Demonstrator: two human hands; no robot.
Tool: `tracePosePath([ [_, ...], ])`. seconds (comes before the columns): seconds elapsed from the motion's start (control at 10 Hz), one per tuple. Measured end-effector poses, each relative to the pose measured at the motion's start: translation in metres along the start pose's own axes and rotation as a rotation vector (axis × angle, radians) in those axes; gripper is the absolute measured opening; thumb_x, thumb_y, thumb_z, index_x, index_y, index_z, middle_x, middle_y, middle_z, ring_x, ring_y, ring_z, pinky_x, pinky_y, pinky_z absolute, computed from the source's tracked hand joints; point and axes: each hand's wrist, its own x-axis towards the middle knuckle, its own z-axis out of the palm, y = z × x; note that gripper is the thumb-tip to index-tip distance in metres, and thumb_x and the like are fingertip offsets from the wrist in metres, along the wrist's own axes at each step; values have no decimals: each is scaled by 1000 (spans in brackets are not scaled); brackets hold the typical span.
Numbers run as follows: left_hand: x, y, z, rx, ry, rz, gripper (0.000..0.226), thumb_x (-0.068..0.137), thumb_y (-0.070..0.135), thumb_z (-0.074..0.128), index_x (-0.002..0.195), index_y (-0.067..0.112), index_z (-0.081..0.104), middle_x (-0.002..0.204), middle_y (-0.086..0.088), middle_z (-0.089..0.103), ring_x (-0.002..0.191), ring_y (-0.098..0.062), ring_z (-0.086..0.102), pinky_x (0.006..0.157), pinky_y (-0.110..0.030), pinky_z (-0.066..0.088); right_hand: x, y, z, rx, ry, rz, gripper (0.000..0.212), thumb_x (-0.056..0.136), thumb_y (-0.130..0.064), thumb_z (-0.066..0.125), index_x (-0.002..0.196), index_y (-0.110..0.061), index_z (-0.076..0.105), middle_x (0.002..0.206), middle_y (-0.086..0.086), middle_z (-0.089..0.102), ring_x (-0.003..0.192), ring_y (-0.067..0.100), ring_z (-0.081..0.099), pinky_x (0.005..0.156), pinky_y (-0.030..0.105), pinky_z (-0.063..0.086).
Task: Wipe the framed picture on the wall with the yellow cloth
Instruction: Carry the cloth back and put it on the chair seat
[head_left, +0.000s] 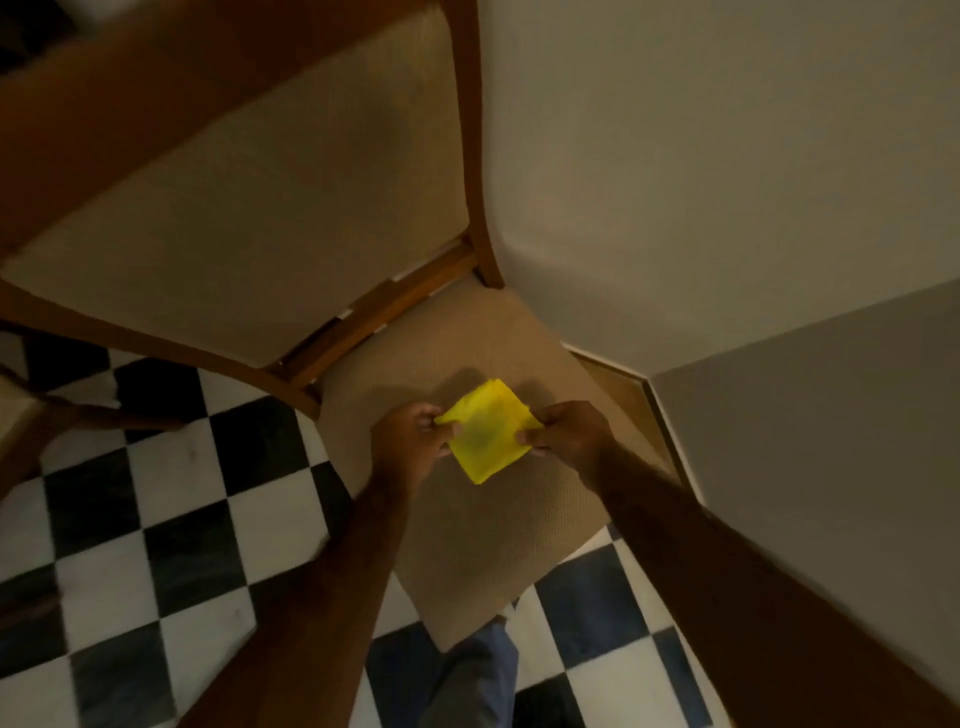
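We're holding the folded yellow cloth (488, 431) above the beige chair seat (493, 540), both arms reaching forward and down. Left hand (415, 434) is pinching the cloth's left corner, fingers curled closed on it. Right hand (563, 431) is gripping the right corner the same way, knuckles facing up. The cloth is hanging between the two hands as a flat diamond. The wooden chair back (234, 208) is leaning up beside the wall corner (675, 234). Checkered floor (156, 519) is lying below, and a blue trouser leg (478, 675) is showing at bottom.
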Motion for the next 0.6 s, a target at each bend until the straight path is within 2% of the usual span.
tracePosePath([
  [0.1, 12, -26, 15, 59, 53, 0, 31, 78, 7, 82, 106, -2, 72, 101, -22, 75, 85, -32, 76, 74, -49, 65, 25, 25, 11, -103, 59, 9, 39, 76, -19, 83, 113, -7, 75, 95, 11, 77, 84, 19, 74, 81, 28, 59],
  [0.2, 23, -40, 22, 156, 59, -12, 29, 78, 11, 82, 101, -2, 71, 97, -22, 75, 87, -36, 76, 76, -52, 64, 38, 39, 19, -226, 47, 13, 39, 80, -24, 80, 116, -10, 74, 105, 9, 76, 97, 17, 70, 77, 20, 50],
  [0.3, 31, -52, 30, 375, 59, 40, 32, 80, 22, 81, 102, 1, 71, 96, -20, 75, 92, -37, 74, 84, -48, 60, 47, 56, 31, -361, 72, -69, 40, 86, -26, 73, 123, -12, 70, 126, 5, 68, 114, 19, 62, 75, 14, 39],
  [0.4, 29, -47, 32, 673, 92, 126, 46, 82, 31, 79, 118, 6, 66, 115, -16, 69, 108, -33, 67, 90, -43, 55, 40, 57, 31, -417, 178, -151, 46, 88, -29, 69, 130, -12, 63, 131, 7, 62, 118, 23, 60, 83, 19, 46],
  [0.5, 14, -26, 24, 960, 127, 363, 64, 87, 40, 71, 141, 9, 51, 147, -16, 50, 134, -33, 49, 104, -44, 46, 17, 47, 12, -756, 424, -338, 64, 91, -47, 59, 140, -9, 46, 141, 14, 53, 127, 30, 53, 99, 39, 48],
  [0.6, -3, -4, 18, 958, 172, 533, 74, 91, 51, 62, 147, 6, 46, 157, -19, 42, 146, -35, 39, 115, -50, 39, -6, 34, -10, -888, 515, -400, 81, 94, -62, 41, 153, -7, 30, 161, 18, 32, 151, 34, 29, 119, 46, 30],
])
